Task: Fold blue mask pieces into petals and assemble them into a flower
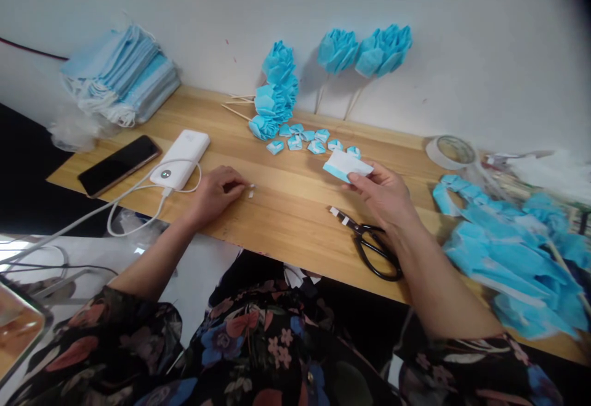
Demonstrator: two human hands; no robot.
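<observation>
The right hand (384, 194) grips one blue-white piece (342, 163) above the surface (286, 212); whether the left hand (215, 194), beside white scraps (251, 195), holds any I cannot tell. One pair of scissors (358, 230) lies near the front edge, two upright flowers (338, 50) at the back.

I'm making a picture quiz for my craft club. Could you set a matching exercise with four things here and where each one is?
Things:
1. Phone
2. Pile of masks
3. Scissors
4. Blue-and-white piece

Places:
A. Held in the right hand
B. At the back left, near the wall
C. On the wooden table, near the right forearm
D. Beside the white power bank

Pairs: 1-D, 2-B, 3-C, 4-A
</observation>
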